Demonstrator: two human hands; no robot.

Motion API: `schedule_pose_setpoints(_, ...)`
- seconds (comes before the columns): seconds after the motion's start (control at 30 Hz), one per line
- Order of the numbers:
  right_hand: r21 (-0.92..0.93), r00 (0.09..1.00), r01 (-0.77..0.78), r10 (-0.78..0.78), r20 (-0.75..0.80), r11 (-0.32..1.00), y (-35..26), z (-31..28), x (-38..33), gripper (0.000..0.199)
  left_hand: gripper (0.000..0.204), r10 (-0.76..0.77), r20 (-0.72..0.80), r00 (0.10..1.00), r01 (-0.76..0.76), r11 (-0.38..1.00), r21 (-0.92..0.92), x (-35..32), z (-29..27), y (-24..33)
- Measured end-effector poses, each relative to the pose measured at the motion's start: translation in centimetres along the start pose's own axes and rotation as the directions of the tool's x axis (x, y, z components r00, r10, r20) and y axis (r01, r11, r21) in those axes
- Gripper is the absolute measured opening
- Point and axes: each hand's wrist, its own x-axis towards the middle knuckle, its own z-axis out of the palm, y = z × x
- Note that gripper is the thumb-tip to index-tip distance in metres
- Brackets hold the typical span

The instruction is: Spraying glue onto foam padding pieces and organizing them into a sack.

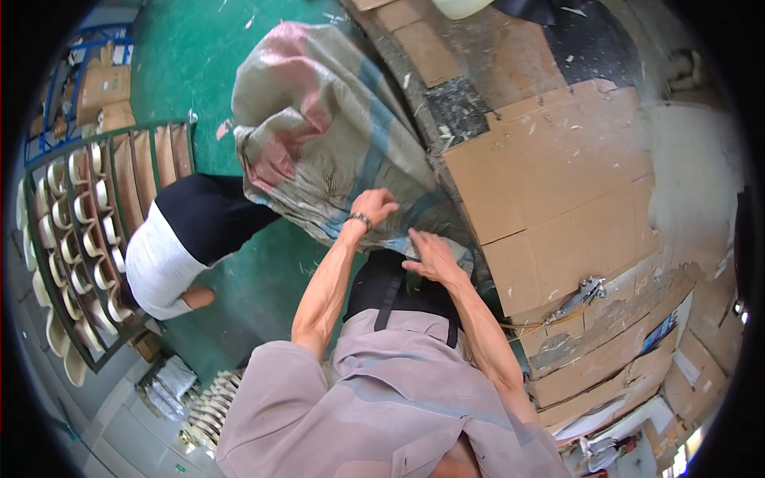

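A large woven plastic sack (327,119), greyish beige with blue stripes and faded red patches, spreads out in front of me, crumpled and partly puffed up. My left hand (374,205), with a dark bracelet at the wrist, rests on the near part of the sack, fingers slightly bent. Over the sack's near right edge, close to my dark shorts, my right hand (434,256) has its thumb and fingers apart. Both hands touch or hover just over the fabric. Whatever lies inside or under the sack is hidden.
Cardboard sheets (558,191) cover the worktable at right, with a metal tool (586,295) on them. At left, a person in a white top (163,259) and black bottoms bends beside the sack. Behind them stands a rack of curved pieces (80,231). The floor (187,72) is green.
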Motion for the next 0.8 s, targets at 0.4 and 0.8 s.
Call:
schedule_pose_setpoints(0.4,0.412,0.911,-0.260,0.363,-0.195,0.873,-7.8,-12.0,4.9,0.016,0.042,-0.777,0.003,0.629,0.022,0.014,-1.000,-6.6,-6.5,-9.1)
schedule_pose_setpoints(0.8,0.076,0.987,0.160,-0.158,-0.037,0.984,-15.4,-5.4,16.0,0.048,0.059,0.255,-0.427,0.868,-0.487,0.607,-0.628,8.9,-25.7,10.9)
